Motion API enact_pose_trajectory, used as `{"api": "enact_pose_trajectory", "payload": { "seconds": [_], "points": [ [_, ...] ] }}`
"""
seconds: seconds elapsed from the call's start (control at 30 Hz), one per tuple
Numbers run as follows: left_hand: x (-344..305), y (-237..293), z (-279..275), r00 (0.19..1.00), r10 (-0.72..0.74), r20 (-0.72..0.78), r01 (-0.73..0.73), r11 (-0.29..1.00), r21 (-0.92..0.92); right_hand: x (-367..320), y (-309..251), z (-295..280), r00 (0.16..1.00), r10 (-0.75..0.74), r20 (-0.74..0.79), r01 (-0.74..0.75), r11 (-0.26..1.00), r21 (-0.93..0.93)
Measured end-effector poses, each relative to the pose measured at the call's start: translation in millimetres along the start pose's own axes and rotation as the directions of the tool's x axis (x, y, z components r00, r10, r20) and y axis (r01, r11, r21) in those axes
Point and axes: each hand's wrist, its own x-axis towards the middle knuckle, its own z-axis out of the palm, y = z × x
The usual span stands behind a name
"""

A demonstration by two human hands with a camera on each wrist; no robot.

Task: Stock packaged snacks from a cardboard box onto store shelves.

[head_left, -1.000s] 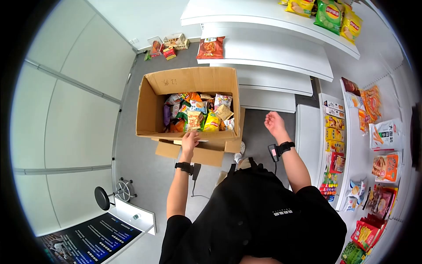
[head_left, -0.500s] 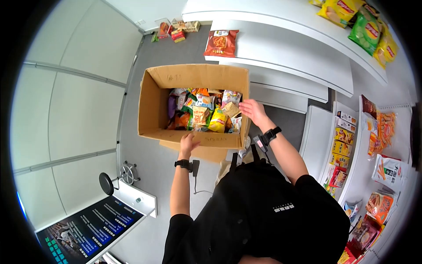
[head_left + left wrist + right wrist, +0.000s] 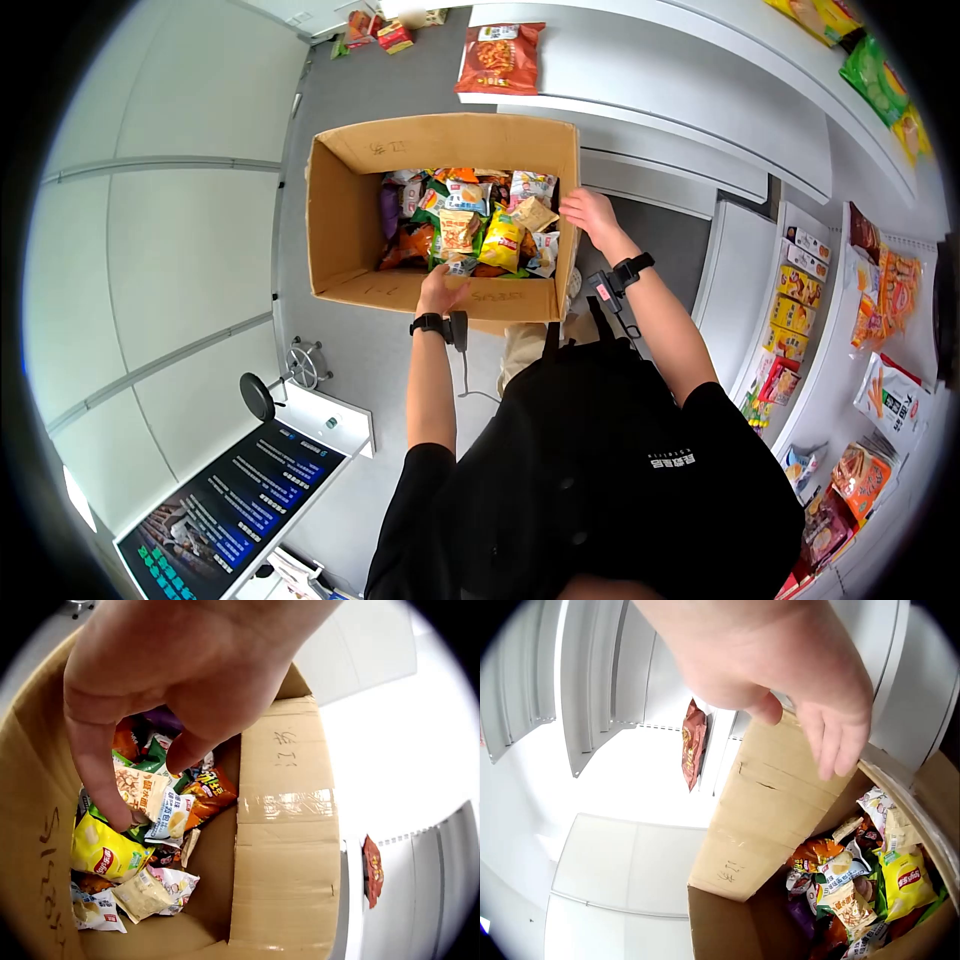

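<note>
An open cardboard box (image 3: 345, 225) full of snack bags stands in front of me. My left hand (image 3: 440, 290) reaches over its near wall; in the left wrist view the fingers arch down, thumb apart, with a fingertip right at a cream snack packet (image 3: 139, 789). Beside that packet lie a yellow chip bag (image 3: 502, 240) and a white-and-blue bread bag (image 3: 172, 816). My right hand (image 3: 592, 215) is at the box's right rim, its fingers loosely bent and holding nothing; in the right wrist view the fingertips overlap the rim.
A red-brown snack bag (image 3: 500, 60) lies on the white shelf (image 3: 640, 65) beyond the box. Shelves with boxed and bagged snacks (image 3: 790, 315) line the right side. At lower left are a display screen (image 3: 230, 510) and a round-based stand (image 3: 305, 362).
My right hand has come in from the right to the box's right rim. The left hand has reached further over the near wall. The head view has shifted.
</note>
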Motion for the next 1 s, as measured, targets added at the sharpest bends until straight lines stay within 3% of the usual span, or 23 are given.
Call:
{"api": "enact_pose_trajectory", "payload": {
  "seconds": [0.07, 0.17, 0.33, 0.43, 0.47, 0.6, 0.7, 0.8, 0.83, 0.87, 0.9, 0.97, 1.0],
  "points": [
    [19.0, 5.6, -3.1, 0.992, -0.114, -0.059, 0.111, 0.993, -0.043, 0.5, 0.7, -1.2, 1.0, 0.005, -0.016, -0.005, 1.0, 0.009],
    [52.3, 10.8, -23.7, 0.998, -0.049, -0.031, 0.052, 0.993, 0.106, 3.3, -1.3, -1.4, 1.0, 0.0, -0.025, 0.001, 0.999, 0.036],
    [96.9, 22.1, -40.0, 0.97, -0.242, -0.031, 0.243, 0.97, 0.004, -2.3, -0.3, 3.0, 0.997, -0.042, -0.071, 0.039, 0.998, -0.042],
    [120.4, 20.0, -48.7, 0.965, -0.259, -0.029, 0.258, 0.966, -0.032, -2.5, 0.6, 6.6, 0.99, -0.064, -0.123, 0.068, 0.997, 0.028],
    [129.3, 19.9, -50.9, 0.958, -0.267, -0.105, 0.262, 0.963, -0.058, -3.4, 0.4, 6.1, 0.988, -0.069, -0.134, 0.074, 0.997, 0.031],
    [214.3, 4.0, -98.6, 0.963, -0.202, -0.178, 0.203, 0.979, -0.011, -5.9, 1.7, 8.7, 0.988, -0.084, -0.132, 0.089, 0.996, 0.029],
    [263.5, -14.8, -121.9, 0.981, -0.05, -0.185, 0.109, 0.939, 0.325, -7.5, 1.0, 11.8, 0.988, -0.065, -0.138, 0.064, 0.998, -0.017],
    [296.2, -27.8, -137.5, 0.985, 0.115, -0.126, -0.009, 0.773, 0.635, -11.0, 1.3, 14.0, 0.989, -0.067, -0.134, 0.064, 0.997, -0.031],
    [279.0, -22.3, -121.8, 0.981, 0.174, -0.086, -0.034, 0.59, 0.807, -12.1, 0.9, 14.8, 0.989, -0.074, -0.13, 0.07, 0.997, -0.03],
    [241.1, -11.2, -96.3, 0.976, 0.215, -0.018, -0.047, 0.29, 0.956, -12.6, 0.9, 15.1, 0.988, -0.073, -0.136, 0.071, 0.997, -0.025],
    [205.6, -2.1, -74.1, 0.969, 0.243, 0.045, -0.063, 0.066, 0.996, -12.3, 2.2, 15.0, 0.987, -0.075, -0.14, 0.073, 0.997, -0.02],
    [175.7, 10.9, -51.0, 0.953, 0.282, 0.111, -0.11, -0.018, 0.994, -9.8, 4.3, 14.7, 0.985, -0.079, -0.152, 0.078, 0.997, -0.017],
    [170.2, 13.6, -45.0, 0.942, 0.317, 0.114, -0.127, 0.02, 0.992, -8.2, 6.1, 14.6, 0.984, -0.08, -0.162, 0.078, 0.997, -0.022]
  ]
}}
